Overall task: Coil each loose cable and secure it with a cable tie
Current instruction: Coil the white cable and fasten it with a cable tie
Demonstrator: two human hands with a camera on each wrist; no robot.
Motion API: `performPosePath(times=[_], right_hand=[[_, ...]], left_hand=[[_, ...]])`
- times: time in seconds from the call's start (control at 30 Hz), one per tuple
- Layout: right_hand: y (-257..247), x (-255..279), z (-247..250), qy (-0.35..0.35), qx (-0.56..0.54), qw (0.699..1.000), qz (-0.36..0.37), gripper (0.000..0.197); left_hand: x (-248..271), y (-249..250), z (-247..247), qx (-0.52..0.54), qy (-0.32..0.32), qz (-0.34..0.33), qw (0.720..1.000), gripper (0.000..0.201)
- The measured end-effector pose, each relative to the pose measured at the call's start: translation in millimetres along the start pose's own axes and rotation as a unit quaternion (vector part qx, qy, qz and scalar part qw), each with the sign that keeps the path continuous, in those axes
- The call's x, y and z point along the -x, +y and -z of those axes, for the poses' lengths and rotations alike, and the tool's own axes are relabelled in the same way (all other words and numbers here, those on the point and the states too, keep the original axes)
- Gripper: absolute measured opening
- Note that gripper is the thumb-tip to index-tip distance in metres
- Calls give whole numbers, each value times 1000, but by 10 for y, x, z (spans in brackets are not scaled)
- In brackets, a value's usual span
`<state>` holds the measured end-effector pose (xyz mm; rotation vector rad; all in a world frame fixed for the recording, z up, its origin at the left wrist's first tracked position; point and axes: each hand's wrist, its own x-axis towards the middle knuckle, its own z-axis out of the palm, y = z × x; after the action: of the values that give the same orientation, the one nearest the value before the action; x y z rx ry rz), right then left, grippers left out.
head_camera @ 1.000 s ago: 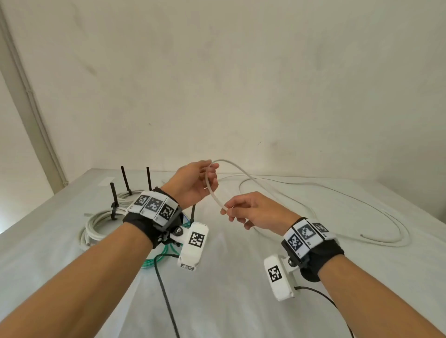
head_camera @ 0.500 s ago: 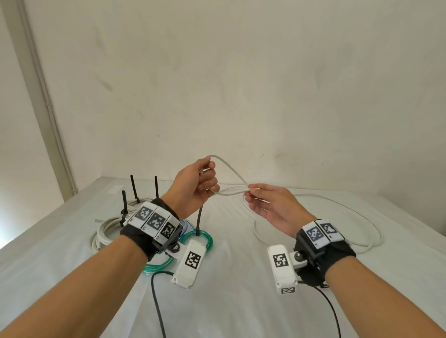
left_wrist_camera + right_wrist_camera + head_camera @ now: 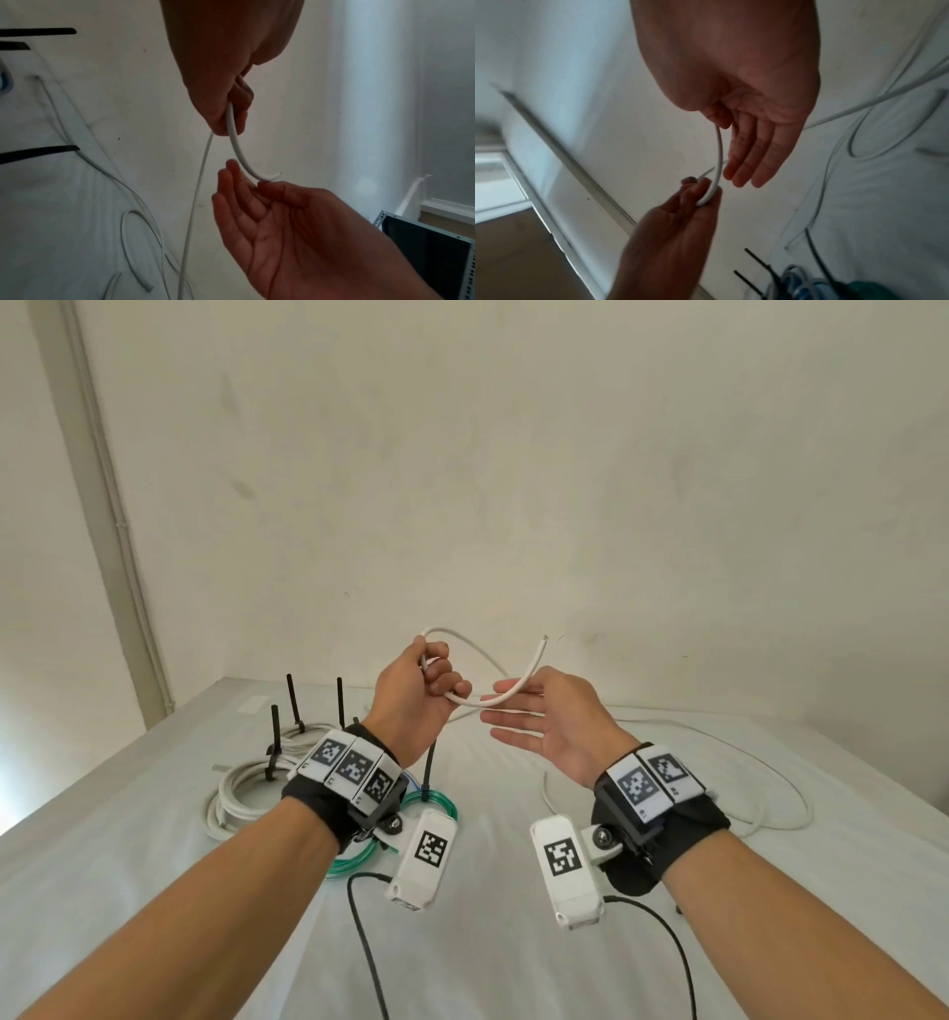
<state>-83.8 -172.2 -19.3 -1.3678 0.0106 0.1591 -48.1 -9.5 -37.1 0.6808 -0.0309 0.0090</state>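
A loose white cable point(image 3: 477, 654) is lifted above the table, and my left hand point(image 3: 426, 690) grips a small loop of it between thumb and curled fingers. Its cut end point(image 3: 543, 639) sticks up past my right hand point(image 3: 534, 711), which is flat with straight fingers; the cable lies across its fingertips. The left wrist view shows the cable end point(image 3: 267, 177) resting on the right fingertips point(image 3: 236, 172). In the right wrist view the left fingers pinch the cable point(image 3: 717, 162). The rest of the cable point(image 3: 770, 793) trails in wide loops on the table.
On the white table point(image 3: 488, 942) at the left lie a tied white coil point(image 3: 241, 793) and a green coil point(image 3: 431, 801) with black cable ties point(image 3: 293, 701) standing up. Black leads point(image 3: 367, 952) from the wrist cameras hang over the near table. A wall stands close behind.
My right hand has let go of the cable and spread flat. My left hand has risen with the loop, and the cable end now points up on the right.
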Motion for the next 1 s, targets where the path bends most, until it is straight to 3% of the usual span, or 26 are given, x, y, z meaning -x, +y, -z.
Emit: performPosePath(times=[0.17,0.3,0.47,0.7,0.77,0.83,0.9,1.0], right_hand=[[-9,-36,-48,-4,-65,997,39,22],[-16,-138,-69,-2,-112,993,49,24],[1,-231,17,54,60,993,89,23],[74,-303,-15,24,213,967,137,10],[106,-313,-59,23,315,932,179,9],[128,-316,-87,37,372,903,211,9],[139,-337,-78,50,369,900,226,8],[148,-354,-36,22,316,924,212,6]], left_hand=[[15,-10,21,-7,-6,-3,1000,40],[104,36,-4,-40,-44,43,997,32],[24,256,44,-170,-13,68,983,38],[21,301,106,-403,-48,105,908,42],[9,280,104,-414,-66,120,900,42],[-21,293,104,-374,-81,153,911,48],[-39,332,121,-323,-95,191,922,61],[-54,350,198,-301,-111,225,920,78]])
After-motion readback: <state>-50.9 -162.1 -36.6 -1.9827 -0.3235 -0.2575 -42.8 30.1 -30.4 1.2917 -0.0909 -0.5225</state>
